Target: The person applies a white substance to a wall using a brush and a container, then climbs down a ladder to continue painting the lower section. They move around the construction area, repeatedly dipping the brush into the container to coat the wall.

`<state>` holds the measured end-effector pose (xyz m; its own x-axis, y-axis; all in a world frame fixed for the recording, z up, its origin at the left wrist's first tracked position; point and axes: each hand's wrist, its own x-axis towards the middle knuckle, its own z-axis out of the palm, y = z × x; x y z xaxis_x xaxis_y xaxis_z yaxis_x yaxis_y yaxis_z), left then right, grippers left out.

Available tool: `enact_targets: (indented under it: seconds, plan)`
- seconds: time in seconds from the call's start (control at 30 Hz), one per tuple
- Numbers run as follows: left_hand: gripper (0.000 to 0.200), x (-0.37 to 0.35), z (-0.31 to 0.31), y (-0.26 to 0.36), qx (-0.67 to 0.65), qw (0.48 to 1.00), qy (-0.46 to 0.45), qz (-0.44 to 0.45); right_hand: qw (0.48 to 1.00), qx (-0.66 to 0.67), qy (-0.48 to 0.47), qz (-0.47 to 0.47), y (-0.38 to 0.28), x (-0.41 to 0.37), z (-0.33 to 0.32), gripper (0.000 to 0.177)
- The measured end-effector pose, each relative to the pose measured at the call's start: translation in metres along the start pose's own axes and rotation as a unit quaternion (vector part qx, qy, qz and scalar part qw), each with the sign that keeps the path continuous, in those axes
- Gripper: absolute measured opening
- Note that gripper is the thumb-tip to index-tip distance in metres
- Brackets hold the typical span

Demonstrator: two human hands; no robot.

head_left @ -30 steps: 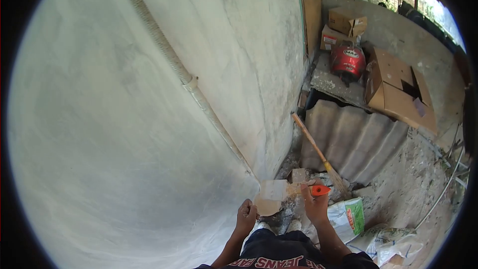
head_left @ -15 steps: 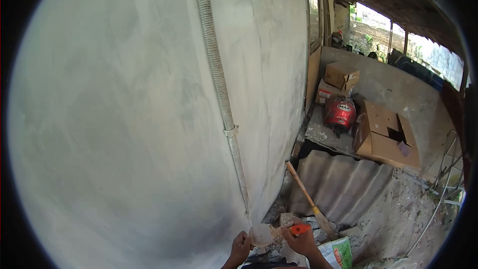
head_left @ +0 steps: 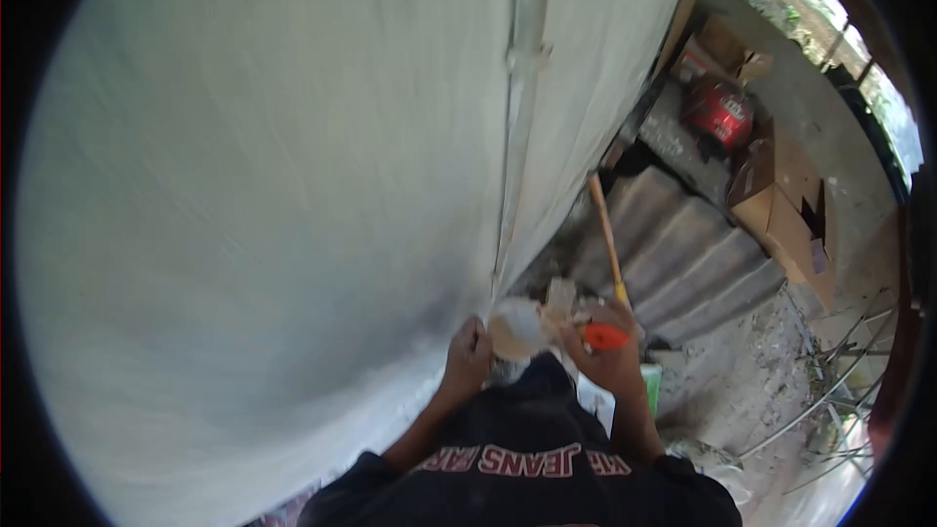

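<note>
My left hand [head_left: 470, 351] is closed at the left rim of a round, pale container [head_left: 517, 329], which is low in front of my body, close to the wall. My right hand [head_left: 610, 356] is wrapped round an orange-handled tool [head_left: 605, 336] on the container's right side. The tool's head is blurred and I cannot make out its kind. Beside both hands rises a whitish-grey wall [head_left: 293, 185], darker near its lower part. A pipe [head_left: 522, 98] runs down the wall to a point just above the container.
A broom [head_left: 607, 234] leans by a corrugated sheet [head_left: 673, 244] at the right. Behind it are a red helmet [head_left: 719, 117] and an open cardboard box [head_left: 791, 205]. Metal rods [head_left: 830, 385] lie at the lower right. A green and white bag [head_left: 649, 390] is partly hidden behind my right arm.
My view has tilted down and turned, so both hands and the container appear higher and my dark shirt shows. Both hands keep their hold.
</note>
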<state>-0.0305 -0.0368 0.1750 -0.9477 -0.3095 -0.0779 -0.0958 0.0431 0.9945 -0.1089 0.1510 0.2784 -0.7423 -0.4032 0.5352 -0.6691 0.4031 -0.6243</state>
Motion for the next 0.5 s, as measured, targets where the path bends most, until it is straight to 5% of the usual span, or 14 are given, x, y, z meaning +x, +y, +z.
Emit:
enact_targets:
  seconds: [0.1,0.23,0.5]
  plan:
    - [0.02,-0.005,0.011,0.029,-0.031,0.999,0.032,-0.024,0.994,0.048,-0.072,-0.063,0.027,0.013,-0.009,0.012]
    - [0.015,-0.005,0.048,0.017,-0.125,0.985,0.115,-0.029,0.982,0.135,-0.132,-0.023,0.05,0.039,-0.02,0.012]
    - [0.014,0.005,0.117,0.027,-0.146,0.955,0.256,-0.026,0.925,0.129,-0.309,-0.181,0.101,0.1,-0.044,0.006]
